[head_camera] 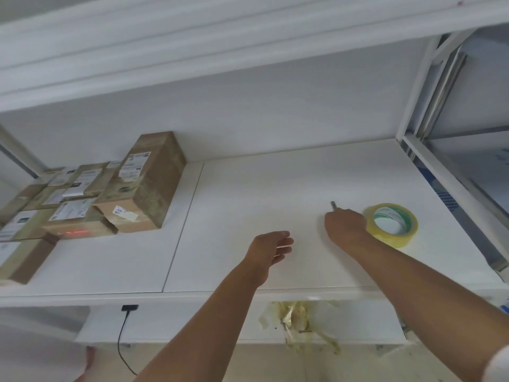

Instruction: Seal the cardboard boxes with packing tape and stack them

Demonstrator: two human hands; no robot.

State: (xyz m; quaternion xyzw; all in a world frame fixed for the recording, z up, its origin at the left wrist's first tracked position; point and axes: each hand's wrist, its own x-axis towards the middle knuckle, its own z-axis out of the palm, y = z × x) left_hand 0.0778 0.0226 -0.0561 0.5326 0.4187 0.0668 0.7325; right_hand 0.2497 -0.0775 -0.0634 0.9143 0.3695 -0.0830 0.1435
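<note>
White shelf-desk [275,188], stacked boxes [146,183], tape roll [392,224]; left fingers [283,244] loose, right fingers [334,215] gripping tool [333,205]

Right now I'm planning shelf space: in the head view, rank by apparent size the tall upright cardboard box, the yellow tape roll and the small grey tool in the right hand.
1. Tall upright brown cardboard box
2. Yellow packing tape roll
3. Small grey tool, mostly hidden in the right hand

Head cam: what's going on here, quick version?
A person is at a white table. The right hand grips a small grey tool, blade hidden, beside a roll of yellowish packing tape lying flat. The left hand hovers open over bare tabletop, holding nothing. Sealed, labelled cardboard boxes are piled at the far left. No box is in front of the hands.
</note>
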